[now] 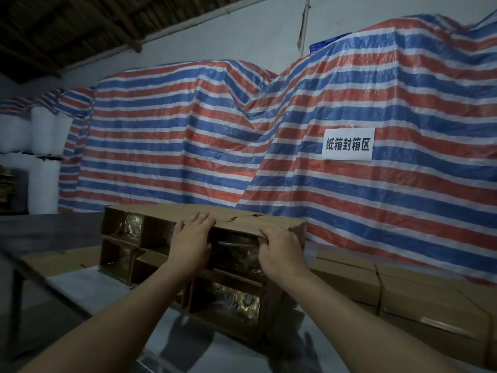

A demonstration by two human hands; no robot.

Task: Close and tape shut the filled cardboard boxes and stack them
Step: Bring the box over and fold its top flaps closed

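Both hands, the left hand [192, 238] laid flat and the right hand [279, 249] curled, are placed on the untaped box [161, 238], so taping and stacking are judged undone.

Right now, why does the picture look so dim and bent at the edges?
Head view: weak light leaves the roof and left side nearly black; the wide lens curves the striped tarp and stretches both forearms; the hands and open cardboard box look soft, the white sign stays readable, and the steel table shows faint glare.
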